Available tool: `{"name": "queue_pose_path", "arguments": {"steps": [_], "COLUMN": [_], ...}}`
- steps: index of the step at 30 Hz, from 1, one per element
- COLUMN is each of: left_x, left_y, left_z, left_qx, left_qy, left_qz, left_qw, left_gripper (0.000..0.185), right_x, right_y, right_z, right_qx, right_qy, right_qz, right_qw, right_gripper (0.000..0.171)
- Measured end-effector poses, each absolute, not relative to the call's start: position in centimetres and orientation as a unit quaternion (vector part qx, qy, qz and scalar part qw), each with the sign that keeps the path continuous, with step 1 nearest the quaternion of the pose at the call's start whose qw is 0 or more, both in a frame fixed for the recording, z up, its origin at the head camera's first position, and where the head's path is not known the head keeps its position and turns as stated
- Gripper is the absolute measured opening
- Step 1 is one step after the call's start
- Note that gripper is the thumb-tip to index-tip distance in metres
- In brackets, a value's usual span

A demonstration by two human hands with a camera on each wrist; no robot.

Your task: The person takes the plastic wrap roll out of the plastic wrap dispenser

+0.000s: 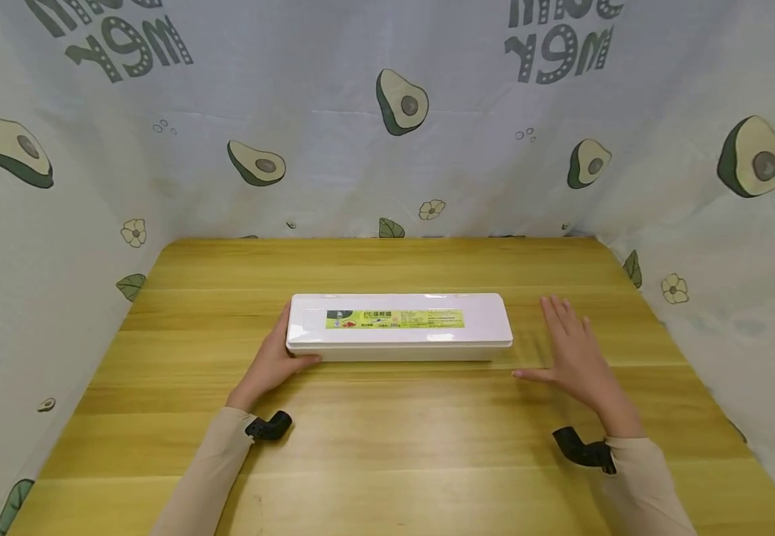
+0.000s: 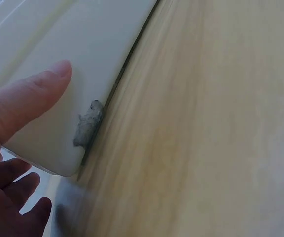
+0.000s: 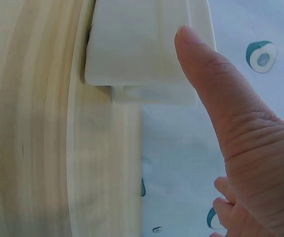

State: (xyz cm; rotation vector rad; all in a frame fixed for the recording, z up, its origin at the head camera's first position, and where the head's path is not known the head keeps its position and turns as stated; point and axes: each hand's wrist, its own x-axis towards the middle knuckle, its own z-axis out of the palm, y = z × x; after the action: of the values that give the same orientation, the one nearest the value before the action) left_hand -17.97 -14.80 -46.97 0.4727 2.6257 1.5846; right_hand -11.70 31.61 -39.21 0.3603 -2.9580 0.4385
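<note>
While both sleeves reach in from the near edge of the wooden table (image 1: 387,447), each wrist carries a small black camera mount, and the two hands sit at different distances from a long white box (image 1: 399,327).

Nearest is the left hand (image 1: 272,365), wrapped round the box's left end: the thumb lies along the front wall and the fingers go round the end, so it holds the box. From the left wrist, the thumb presses flat on the white side, just above a small grey smudge (image 2: 88,124) at the bottom edge where the box meets the table.

A little farther off, the right hand (image 1: 575,353) hovers flat and relaxed — fingers straight, thumb pointing toward the box, holding nothing — near the right end but apart from it.

That box lies lengthwise in the middle of the table, lid on, a yellow-green label (image 1: 394,318) along its top.

Behind everything hangs a pale avocado-print cloth (image 1: 387,134) — on three sides.
</note>
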Motion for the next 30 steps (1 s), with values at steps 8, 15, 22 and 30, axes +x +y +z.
{"name": "queue_pose_path", "arguments": {"steps": [8,15,22,30], "left_x": [-17.9,-18.0,-17.9,-17.9], "left_y": [-14.6,-14.6,-14.6,-14.6], "left_z": [-47.0,-46.8,-46.8,-47.0], "left_qx": [0.159,0.157,0.164,0.16], "left_qy": [0.843,0.84,0.838,0.839], "left_qz": [0.514,0.519,0.521,0.521], "left_qw": [0.013,0.019,0.014,0.014], "left_gripper": [0.106,0.104,0.104,0.102], "right_x": [-12.0,-12.4,-12.6,-12.9], "right_y": [31.2,31.0,30.7,30.0], "right_z": [-39.0,-38.6,-38.5,-38.2], "right_qx": [0.131,0.133,0.135,0.141], "right_qy": [-0.976,-0.976,-0.976,-0.975], "right_qz": [0.157,0.154,0.153,0.152], "right_qw": [0.081,0.079,0.079,0.079], "right_gripper": [0.124,0.125,0.123,0.122]}}
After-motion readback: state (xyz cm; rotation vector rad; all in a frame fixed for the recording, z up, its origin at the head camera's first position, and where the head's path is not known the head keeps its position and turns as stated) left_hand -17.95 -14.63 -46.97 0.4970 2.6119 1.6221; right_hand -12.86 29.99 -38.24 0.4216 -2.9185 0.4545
